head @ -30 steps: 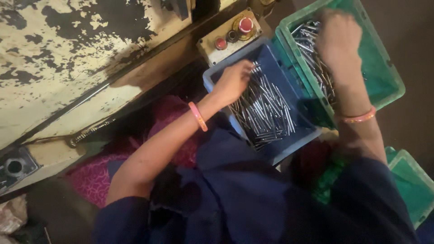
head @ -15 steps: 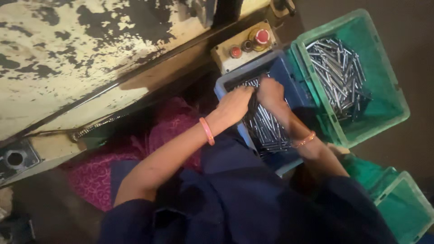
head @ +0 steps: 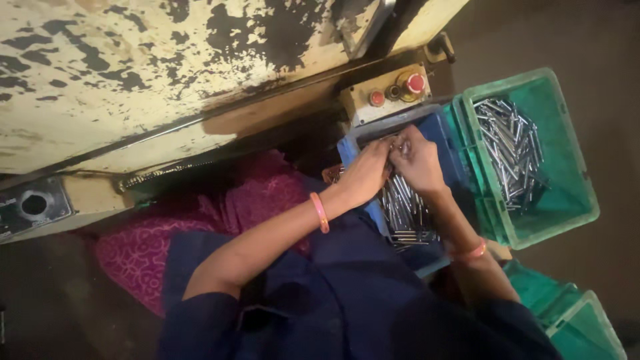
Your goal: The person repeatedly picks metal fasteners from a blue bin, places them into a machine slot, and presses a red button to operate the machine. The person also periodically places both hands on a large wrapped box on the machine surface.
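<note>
My left hand [head: 366, 175] and my right hand [head: 417, 160] meet over the far end of a blue bin [head: 445, 143] that holds many thin shiny metal rods [head: 405, 212]. Both hands close their fingers around a small bunch of these rods at the bin's far edge. Each wrist wears an orange bangle. To the right stands a green crate [head: 559, 208] with a heap of similar metal rods [head: 510, 152]. My dark blue sleeves and lap fill the bottom of the view.
A big cream machine body [head: 153, 73] with flaking paint spans the top. A control box with red buttons [head: 389, 94] sits just beyond the blue bin. Pink cloth [head: 200, 220] lies under my left arm. Another green crate [head: 579, 319] is at bottom right.
My right hand left the green crate and came left to the blue bin, joining my left hand. The view shifted so the crates sit further right.
</note>
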